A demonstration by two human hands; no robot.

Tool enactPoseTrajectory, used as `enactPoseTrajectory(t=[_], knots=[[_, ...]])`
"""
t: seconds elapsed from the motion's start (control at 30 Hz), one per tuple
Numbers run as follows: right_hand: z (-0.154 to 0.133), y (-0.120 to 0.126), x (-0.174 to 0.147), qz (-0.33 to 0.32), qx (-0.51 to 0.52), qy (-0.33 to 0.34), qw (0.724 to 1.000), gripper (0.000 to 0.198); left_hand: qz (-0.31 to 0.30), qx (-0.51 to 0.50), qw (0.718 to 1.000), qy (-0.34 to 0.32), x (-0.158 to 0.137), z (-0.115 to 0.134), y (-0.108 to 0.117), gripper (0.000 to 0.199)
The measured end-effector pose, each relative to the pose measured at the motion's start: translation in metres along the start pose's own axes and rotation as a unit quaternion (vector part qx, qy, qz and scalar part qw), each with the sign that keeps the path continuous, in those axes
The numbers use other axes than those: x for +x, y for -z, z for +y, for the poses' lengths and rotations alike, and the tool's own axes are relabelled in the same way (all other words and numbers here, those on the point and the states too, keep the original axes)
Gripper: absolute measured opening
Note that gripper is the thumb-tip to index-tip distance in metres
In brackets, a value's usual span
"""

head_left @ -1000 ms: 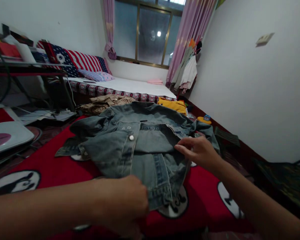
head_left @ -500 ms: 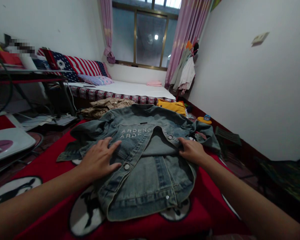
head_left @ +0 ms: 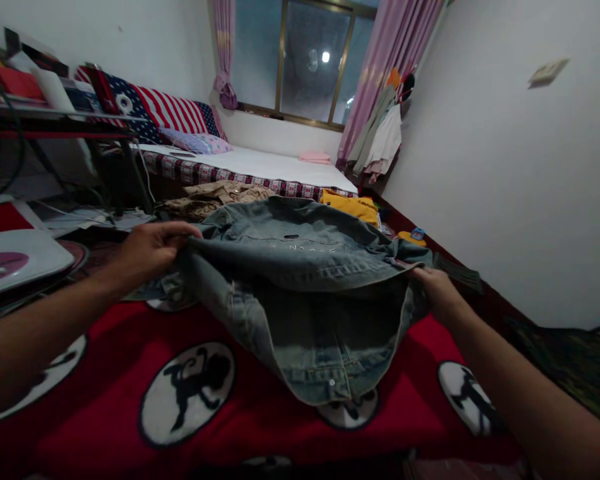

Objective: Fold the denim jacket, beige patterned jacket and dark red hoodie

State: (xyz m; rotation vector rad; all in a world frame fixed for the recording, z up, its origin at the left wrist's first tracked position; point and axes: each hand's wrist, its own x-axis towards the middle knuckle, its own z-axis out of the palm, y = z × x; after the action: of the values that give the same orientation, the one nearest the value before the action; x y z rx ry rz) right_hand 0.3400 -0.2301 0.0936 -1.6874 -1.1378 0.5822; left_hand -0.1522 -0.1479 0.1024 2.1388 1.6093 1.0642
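Note:
A faded denim jacket [head_left: 300, 267] lies over a red blanket [head_left: 115, 407] printed with dark figures in white ovals. My left hand [head_left: 153, 248] pinches the jacket at its left side and holds the cloth raised. On the opposite side, my right hand [head_left: 433, 288] grips the other edge, also lifted. Between the hands the upper layer is pulled taut, and the hem gapes open toward me. One metal button shows on the lower layer. Folds cover most of the white lettering on the jacket's back. The sleeves are largely hidden behind the lifted cloth.
Behind the jacket lie brown patterned cloth [head_left: 220, 199] and a yellow garment [head_left: 353, 207]. A bed [head_left: 275, 167] stands below the window. To the left are a cluttered desk [head_left: 55, 123] and a white stool top [head_left: 20, 257]. Clothes [head_left: 383, 140] hang by the curtain.
Both hands have moved outward, and the left has closed on the cloth. The jacket's upper layer is now lifted and stretched wide, with its hem raised. The camera view has tilted down slightly.

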Motion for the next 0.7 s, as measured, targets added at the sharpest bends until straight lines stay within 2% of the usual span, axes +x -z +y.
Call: enactPoseTrajectory(t=[0.1,0.17,0.23,0.37,0.43,0.5,0.57,0.63,0.7], knots=[[-0.021,0.003,-0.016,-0.002,0.056,-0.004,0.998,0.021,0.042,-0.027,0.999,0.001,0.026,0.004,0.014,0.035],[-0.020,0.006,-0.026,-0.018,0.009,0.032,0.999,0.022,0.020,-0.013,0.999,-0.025,0.034,0.001,0.015,0.034],[-0.007,0.010,-0.034,-0.044,-0.084,0.068,0.993,0.022,-0.001,0.037,0.994,-0.101,0.030,-0.004,0.011,0.033],[0.027,0.018,-0.045,-0.100,-0.274,0.088,0.952,0.027,-0.001,0.103,0.955,-0.277,-0.004,-0.003,0.001,0.039],[0.031,0.018,-0.053,-0.092,-0.318,0.150,0.932,0.038,-0.059,0.100,0.929,-0.353,-0.026,0.006,-0.003,0.038],[0.023,0.013,-0.067,-0.063,-0.331,0.274,0.901,0.042,-0.153,0.097,0.888,-0.422,-0.047,0.019,-0.008,0.039],[0.008,0.002,-0.088,-0.063,-0.329,0.381,0.862,0.037,-0.236,0.102,0.855,-0.451,-0.065,0.033,-0.015,0.039],[-0.006,-0.014,-0.112,-0.139,-0.343,0.421,0.828,0.032,-0.293,0.117,0.841,-0.440,-0.078,0.044,-0.023,0.040],[-0.013,-0.030,-0.133,-0.264,-0.382,0.406,0.787,0.038,-0.332,0.138,0.831,-0.425,-0.087,0.050,-0.032,0.051]])
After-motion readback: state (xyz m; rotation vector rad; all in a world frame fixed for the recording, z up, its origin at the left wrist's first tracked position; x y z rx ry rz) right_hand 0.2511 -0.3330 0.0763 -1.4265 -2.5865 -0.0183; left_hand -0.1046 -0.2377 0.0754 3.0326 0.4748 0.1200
